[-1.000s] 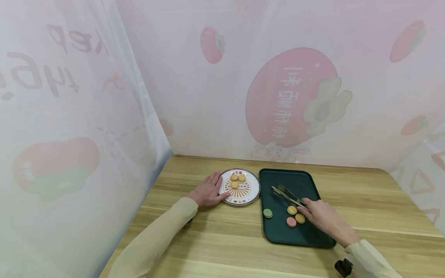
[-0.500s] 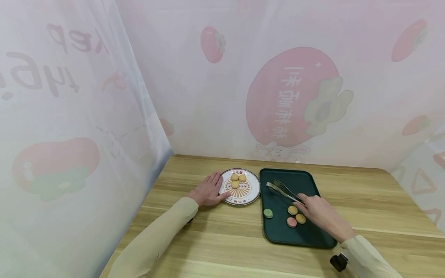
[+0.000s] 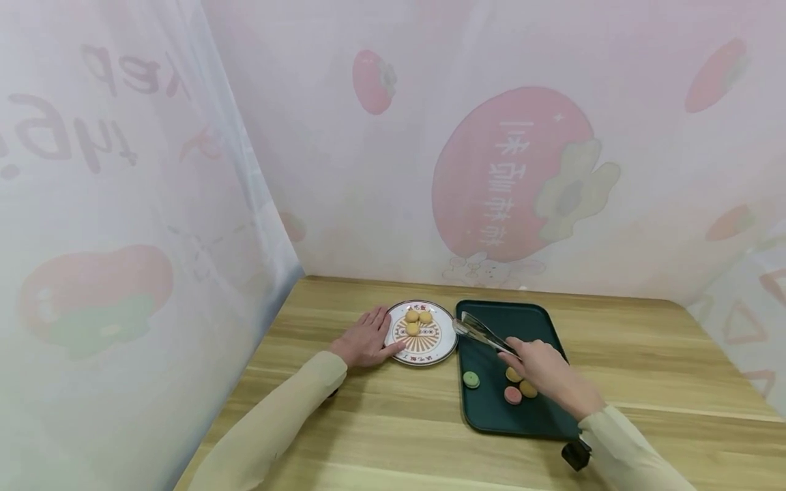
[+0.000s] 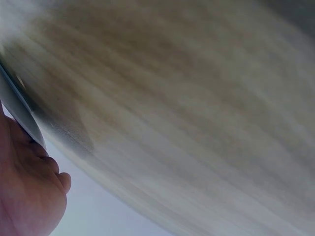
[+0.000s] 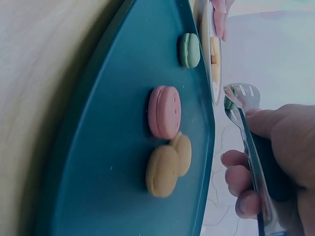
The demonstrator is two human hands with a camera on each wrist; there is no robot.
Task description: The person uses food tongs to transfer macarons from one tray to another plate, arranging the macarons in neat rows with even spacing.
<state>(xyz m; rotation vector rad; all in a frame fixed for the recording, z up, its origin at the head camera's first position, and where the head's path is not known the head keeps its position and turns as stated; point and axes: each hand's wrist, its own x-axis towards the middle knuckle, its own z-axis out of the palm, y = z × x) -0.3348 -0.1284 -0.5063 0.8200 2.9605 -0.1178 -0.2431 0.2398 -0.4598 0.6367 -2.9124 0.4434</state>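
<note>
My right hand (image 3: 543,372) grips metal tongs (image 3: 482,332), whose tips reach over the tray's left edge beside the plate. Between those tips, in the right wrist view, sits a green macaron (image 5: 229,103). Flat on the left rim of a white patterned plate (image 3: 434,351) rests my left hand (image 3: 367,339), fingers extended. Three yellow macarons (image 3: 413,329) lie together on the plate. The dark green tray (image 3: 497,416) bears another green macaron (image 3: 471,380), a pink macaron (image 5: 165,112) and two tan ones (image 5: 162,171), grouped below my right hand.
Plate and tray stand side by side on a wooden table (image 3: 393,423). A pale printed curtain (image 3: 368,177) rises behind the table's back edge, and another hangs along the left side.
My right hand has carried the tongs leftward across the tray, from its middle to its left edge near the plate. My left hand stays on the plate's rim.
</note>
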